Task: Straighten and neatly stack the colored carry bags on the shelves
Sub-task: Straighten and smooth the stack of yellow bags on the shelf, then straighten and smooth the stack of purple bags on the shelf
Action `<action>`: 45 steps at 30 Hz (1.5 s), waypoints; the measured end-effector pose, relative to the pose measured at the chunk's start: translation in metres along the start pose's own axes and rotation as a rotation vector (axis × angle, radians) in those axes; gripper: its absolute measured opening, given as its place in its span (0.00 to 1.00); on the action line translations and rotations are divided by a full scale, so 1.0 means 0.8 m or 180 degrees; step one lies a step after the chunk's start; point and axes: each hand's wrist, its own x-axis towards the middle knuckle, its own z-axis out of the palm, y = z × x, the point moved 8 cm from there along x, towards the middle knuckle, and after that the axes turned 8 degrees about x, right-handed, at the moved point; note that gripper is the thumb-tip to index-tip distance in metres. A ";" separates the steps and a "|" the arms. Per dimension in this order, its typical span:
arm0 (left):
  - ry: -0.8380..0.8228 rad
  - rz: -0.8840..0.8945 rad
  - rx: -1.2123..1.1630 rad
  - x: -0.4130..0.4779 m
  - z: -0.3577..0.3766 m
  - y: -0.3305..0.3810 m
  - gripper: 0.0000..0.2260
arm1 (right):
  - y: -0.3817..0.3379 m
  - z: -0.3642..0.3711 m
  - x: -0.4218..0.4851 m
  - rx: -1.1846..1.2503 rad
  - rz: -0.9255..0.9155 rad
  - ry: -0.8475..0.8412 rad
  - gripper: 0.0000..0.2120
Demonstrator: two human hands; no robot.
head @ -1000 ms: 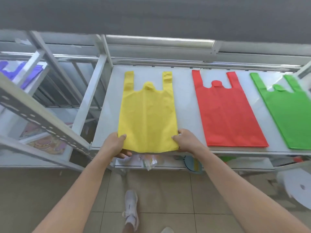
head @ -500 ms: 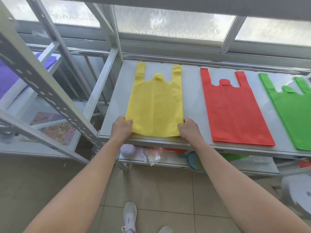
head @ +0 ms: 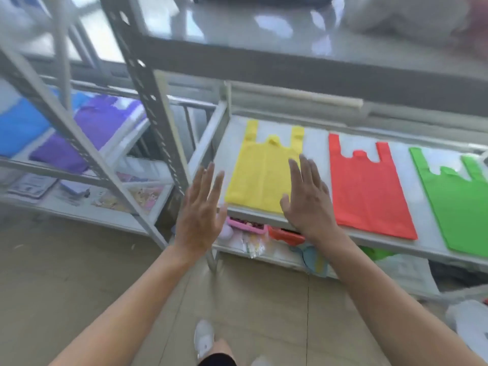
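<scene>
The whole view is smeared by motion, and the glossy upper shelf board [head: 290,30] with its pale lumps at top right is too blurred to read. The green non-woven carry bag [head: 459,202] is cut off by the right edge. Our right hand [head: 307,199] covers the near right corner of the yellow non-woven carry bag [head: 261,170], and we cannot tell whether the palm touches the fabric or hangs just above it. On the left rack a slanted grey upright partly hides the purple carry bag [head: 92,133] and the blue carry bag [head: 21,125] beside it.

The pale grey middle shelf [head: 317,143] carries three bags lying flat, handles away from us: yellow at the left, the red non-woven carry bag [head: 367,188] in the middle, green at the right, each apart from the next. On the shelf beneath we make out a pink tray [head: 247,224] holding dark bits and an orange-red object [head: 286,235]; the other things there are unclear.

Half a second ago both hands pinched the yellow bag's near corners. Now they have let go. Our left hand [head: 199,210] is raised just left of the bag, fingers straight and spread, holding nothing; the right hand is likewise spread and empty. The yellow bag stays flat at the shelf's left end. The view has swung left, showing more of the left rack.
</scene>
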 end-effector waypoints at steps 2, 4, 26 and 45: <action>0.0147 -0.0193 0.0046 -0.030 -0.045 -0.033 0.39 | -0.033 -0.018 -0.011 -0.0049 -0.0205 -0.0052 0.41; 0.0258 -0.0494 0.0188 -0.050 -0.078 -0.077 0.40 | -0.072 -0.031 -0.013 -0.0066 -0.0401 -0.0092 0.41; -0.0484 -0.1764 0.0512 -0.198 -0.213 -0.626 0.38 | -0.663 0.184 0.060 0.0257 -0.1381 -0.0537 0.41; -0.1061 -0.1677 0.0025 0.124 0.038 -0.955 0.22 | -0.714 0.540 0.344 0.0939 0.0758 -0.1363 0.37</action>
